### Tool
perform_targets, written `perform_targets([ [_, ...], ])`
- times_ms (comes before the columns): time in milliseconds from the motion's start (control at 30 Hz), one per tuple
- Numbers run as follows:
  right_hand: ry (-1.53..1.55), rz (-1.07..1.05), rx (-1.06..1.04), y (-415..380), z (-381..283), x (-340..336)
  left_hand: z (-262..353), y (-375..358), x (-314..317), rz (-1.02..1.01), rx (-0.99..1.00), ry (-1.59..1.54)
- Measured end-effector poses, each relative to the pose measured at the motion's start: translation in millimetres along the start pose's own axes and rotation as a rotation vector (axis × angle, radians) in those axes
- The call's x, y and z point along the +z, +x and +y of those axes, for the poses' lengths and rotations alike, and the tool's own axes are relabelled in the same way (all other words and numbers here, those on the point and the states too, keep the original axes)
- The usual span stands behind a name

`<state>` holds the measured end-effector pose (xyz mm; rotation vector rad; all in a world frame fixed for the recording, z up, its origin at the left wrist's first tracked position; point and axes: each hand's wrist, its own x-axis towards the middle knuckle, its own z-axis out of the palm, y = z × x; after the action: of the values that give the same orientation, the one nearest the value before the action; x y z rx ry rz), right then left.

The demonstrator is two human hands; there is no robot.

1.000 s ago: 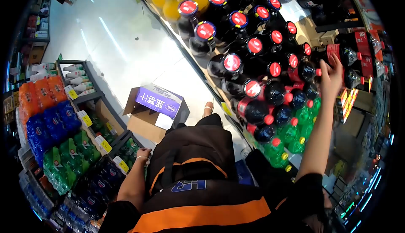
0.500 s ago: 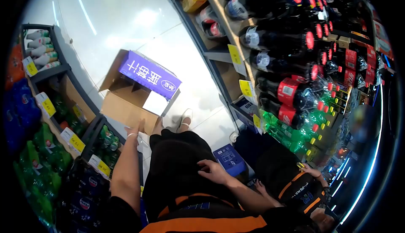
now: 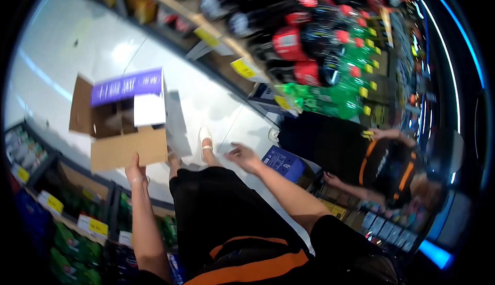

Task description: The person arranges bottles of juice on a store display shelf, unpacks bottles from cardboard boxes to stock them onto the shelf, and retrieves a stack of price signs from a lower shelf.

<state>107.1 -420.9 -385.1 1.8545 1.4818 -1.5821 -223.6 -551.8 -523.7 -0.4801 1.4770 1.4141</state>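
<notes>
An open cardboard box [image 3: 129, 151] with a purple printed flap hangs over the white floor at the left, its top flaps folded out. My left hand [image 3: 135, 172] grips the edge of its near brown flap, thumb on top. Dark dividers show inside the box, blurred. My right hand [image 3: 243, 157] is in the air in front of my dark clothing, fingers apart and holding nothing. Closest to it is a blue-purple carton [image 3: 282, 162] on the floor, just to its right.
A shelf with cola bottles [image 3: 289, 42] and green soda bottles [image 3: 345, 94] runs along the upper right. Shelves of packed drinks [image 3: 77, 254] line the lower left. A co-worker in a black and orange top [image 3: 386, 166] is at the right, a small yellow object in one hand.
My view has turned, so the shelves have shifted. The box has moved left and turned, still in my left hand. My right hand has moved out from my body toward the carton.
</notes>
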Motion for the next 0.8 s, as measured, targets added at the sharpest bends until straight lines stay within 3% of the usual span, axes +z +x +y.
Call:
perform_targets([
  [133, 0.306, 0.03, 0.08, -73.9, -44.0, 19.3, 9.6, -93.7, 28.6, -0.04, -0.112, 0.098],
  [200, 0.386, 0.077, -0.074, -94.7, -47.7, 28.2, 11.0, -171.1, 54.1, -0.111, -0.12, 0.132],
  [300, 0.115, 0.315, 0.027, -118.8, -23.8, 31.6, -19.4, -229.9, 54.3, -0.142, -0.319, 0.28],
  [333, 0.042, 0.4, -0.012, -112.7, 7.5, 37.9, -25.5, -254.5, 62.8, -0.165, -0.337, 0.353],
  [400, 0.014, 0.347, 0.175, -148.4, 23.0, 11.9, -39.2, -298.1, 77.1, -0.244, -0.282, 0.473],
  [433, 0.043, 0.372, 0.153, -165.1, 37.1, 1.7, -46.3, -312.7, 82.9, -0.269, -0.249, 0.49],
  [500, 0.1, 0.364, 0.253, -196.7, 70.6, -18.0, -63.1, -340.4, 92.4, -0.38, -0.361, 0.708],
  [533, 0.127, 0.38, 0.228, -214.7, 90.1, -25.0, -74.2, -362.2, 98.4, -0.412, -0.365, 0.652],
  [667, 0.034, 0.693, 0.217, -278.6, 181.1, -33.8, -128.4, -436.2, 109.5, -0.533, -0.355, 0.872],
  [733, 0.078, 0.707, 0.264, -318.2, 227.4, -38.5, -179.2, -442.1, 101.5, -0.586, -0.501, 0.816],
  [800, -0.215, 0.776, 0.317, -359.3, 259.0, -38.8, -212.9, -489.3, 110.6, -0.442, -0.531, 0.861],
])
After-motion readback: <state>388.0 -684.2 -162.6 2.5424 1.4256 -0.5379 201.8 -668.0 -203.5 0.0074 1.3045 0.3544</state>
